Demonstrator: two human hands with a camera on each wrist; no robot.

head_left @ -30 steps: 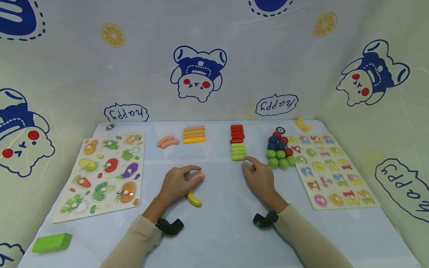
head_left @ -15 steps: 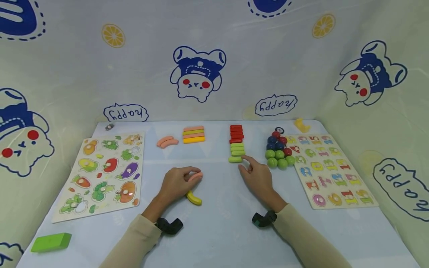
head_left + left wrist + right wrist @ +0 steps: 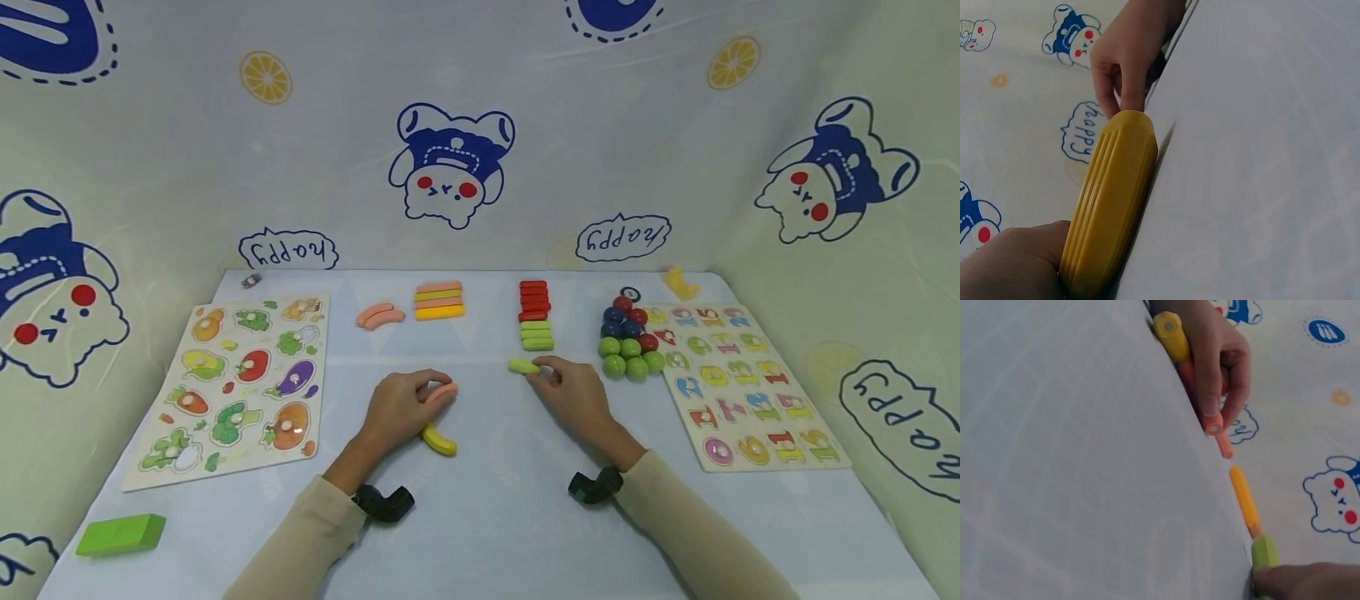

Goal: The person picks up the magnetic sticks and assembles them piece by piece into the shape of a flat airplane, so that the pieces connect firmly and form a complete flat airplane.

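One broad white bench carries everything. Two thin, pale puzzle boards flank the work: a vegetable-picture board at left, a board of small bright shapes at right. Between them, left hand: grip clamped on a smooth pink sausage-shaped piece. Right hand: grip pinched on the end of a smooth light-green rod, which points leftward on the near side of a row of three light-green rods.

Change: a second ago the held rod lay fourth in that row; now it is apart from it. The left hand keeps its pink piece. Reading: picking out the rod looks done, and both hands are loaded.

Unclear: fingertips cover the held rod's right end; cannot tell whether it touches the bench. A curved yellow banana-shaped piece runs out of sight under the left hand. In the left wrist view a ridged yellow form, probably the same piece, blocks the green rod. The right wrist view cuts off most of the right hand. Smallest: a grey object, far left corner, unidentifiable.
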